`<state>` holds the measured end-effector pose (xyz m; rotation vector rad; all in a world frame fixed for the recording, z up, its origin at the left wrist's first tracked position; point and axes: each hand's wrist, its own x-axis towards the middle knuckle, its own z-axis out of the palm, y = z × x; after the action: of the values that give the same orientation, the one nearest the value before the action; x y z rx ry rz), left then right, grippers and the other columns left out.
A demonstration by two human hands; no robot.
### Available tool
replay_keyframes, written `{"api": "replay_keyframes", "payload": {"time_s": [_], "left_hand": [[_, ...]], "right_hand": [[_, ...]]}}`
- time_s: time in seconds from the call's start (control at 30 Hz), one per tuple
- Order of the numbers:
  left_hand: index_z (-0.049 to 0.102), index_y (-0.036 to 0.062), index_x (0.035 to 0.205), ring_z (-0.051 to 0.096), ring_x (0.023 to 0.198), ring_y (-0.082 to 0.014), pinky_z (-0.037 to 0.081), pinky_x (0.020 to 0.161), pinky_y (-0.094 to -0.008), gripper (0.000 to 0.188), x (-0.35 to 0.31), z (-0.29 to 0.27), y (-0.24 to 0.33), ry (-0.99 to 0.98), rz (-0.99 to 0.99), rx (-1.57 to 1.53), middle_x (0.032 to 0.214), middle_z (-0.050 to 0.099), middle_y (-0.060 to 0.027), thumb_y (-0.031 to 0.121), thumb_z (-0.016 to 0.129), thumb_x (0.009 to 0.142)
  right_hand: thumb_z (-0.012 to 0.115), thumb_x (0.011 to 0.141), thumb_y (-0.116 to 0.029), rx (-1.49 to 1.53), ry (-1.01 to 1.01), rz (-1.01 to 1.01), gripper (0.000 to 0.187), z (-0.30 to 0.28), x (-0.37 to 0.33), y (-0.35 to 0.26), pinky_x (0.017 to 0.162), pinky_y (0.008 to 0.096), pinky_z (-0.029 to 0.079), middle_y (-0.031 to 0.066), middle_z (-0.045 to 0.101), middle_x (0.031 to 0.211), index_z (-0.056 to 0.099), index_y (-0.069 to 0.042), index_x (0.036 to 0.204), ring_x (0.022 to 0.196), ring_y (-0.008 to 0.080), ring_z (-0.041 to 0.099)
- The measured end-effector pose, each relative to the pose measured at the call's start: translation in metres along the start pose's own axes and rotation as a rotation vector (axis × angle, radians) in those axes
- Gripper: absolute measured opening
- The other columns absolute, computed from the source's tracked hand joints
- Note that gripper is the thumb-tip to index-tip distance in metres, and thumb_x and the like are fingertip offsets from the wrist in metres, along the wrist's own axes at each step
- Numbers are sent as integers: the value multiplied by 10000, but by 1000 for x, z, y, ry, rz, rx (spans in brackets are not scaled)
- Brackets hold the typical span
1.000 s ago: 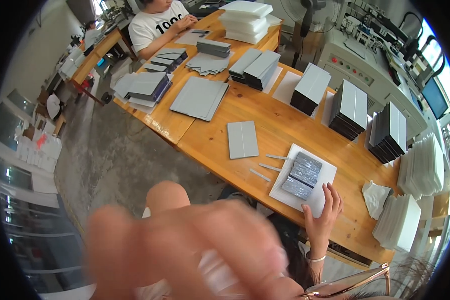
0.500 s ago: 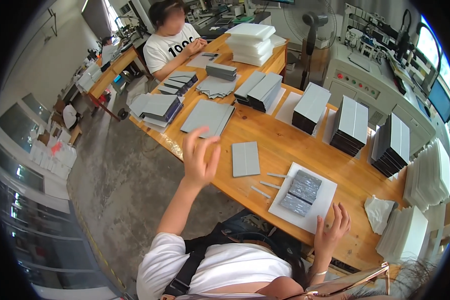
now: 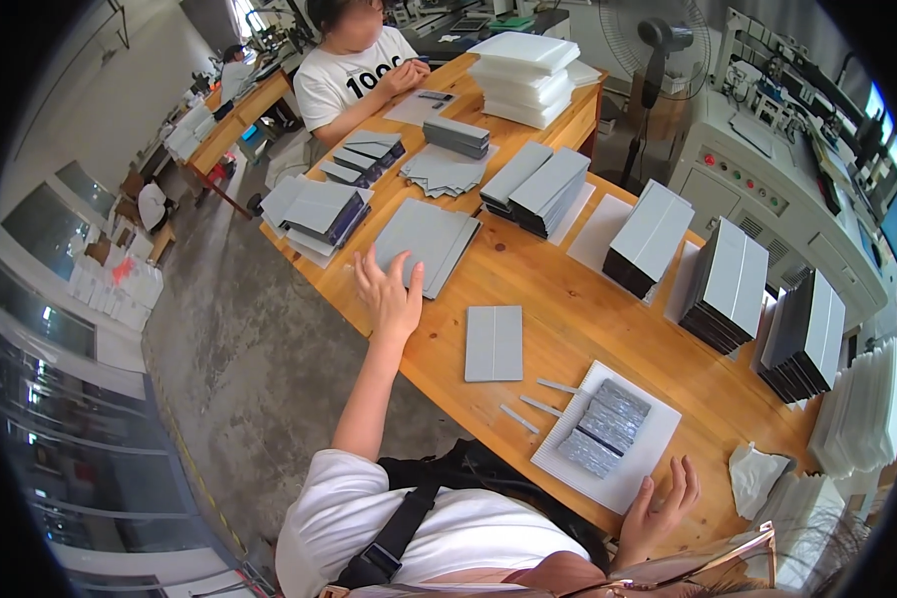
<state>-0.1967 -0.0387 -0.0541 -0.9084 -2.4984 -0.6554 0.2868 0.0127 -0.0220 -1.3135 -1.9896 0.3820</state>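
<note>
My left hand (image 3: 390,296) reaches over the table with its fingers spread. Its fingertips are at the near left edge of a stack of large grey sheets (image 3: 424,239); whether they touch is hard to tell. My right hand (image 3: 658,510) holds nothing, fingers apart, beside the near right corner of a white ribbed pad (image 3: 623,478). On that pad lie shiny, wrinkled grey blocks (image 3: 613,414) in two groups with a dark gap between. Left of the pad are several thin grey strips (image 3: 540,406). A smaller grey panel (image 3: 493,344) with a light line down its middle lies between my hands.
Tall stacks of grey panels (image 3: 725,274) line the table's far right side. Smaller grey stacks (image 3: 326,211) stand at the far left. White foam sheets (image 3: 525,75) are piled at the back, more (image 3: 857,409) at right. Crumpled white paper (image 3: 757,476) lies near them. Another person (image 3: 354,80) sits opposite.
My left hand has come down from the air to the edge of the large grey sheets. My right hand stays beside the pad. The view has shifted slightly.
</note>
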Motion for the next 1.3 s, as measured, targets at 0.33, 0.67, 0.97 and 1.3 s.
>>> {"api": "replay_keyframes", "payload": {"time_s": [0.33,0.67,0.97,1.3], "left_hand": [[657,135,1299,203,1468,-469,208,1161,-626,521,-1,-4,2,-38,-5,-22,1518,359,-219,539,516,1001],[633,126,1335,235,1455,-463,220,1157,-622,550,-3,-1,3,-35,-15,20,1499,382,-230,543,513,999],[643,105,1297,392,1361,-428,238,1150,-596,539,-3,1,-1,35,73,83,1395,496,-224,535,506,1003],[672,127,1257,453,1265,-383,262,1122,-582,491,-3,-5,4,45,74,83,1317,530,-195,517,532,994]], "right_hand": [[612,938,-109,-32,-8,-2,389,1,-1,4,1101,504,335,225,526,1386,584,2,1310,1291,406,463],[639,904,-71,15,-9,32,388,1,0,2,1085,511,346,208,528,1378,598,-8,1285,1296,408,449],[642,896,-47,39,-19,30,378,1,1,2,1072,501,362,198,547,1349,606,-3,1269,1278,401,462],[608,924,-67,6,-16,9,348,0,1,1,1085,482,353,208,563,1324,600,6,1265,1258,392,486]]}}
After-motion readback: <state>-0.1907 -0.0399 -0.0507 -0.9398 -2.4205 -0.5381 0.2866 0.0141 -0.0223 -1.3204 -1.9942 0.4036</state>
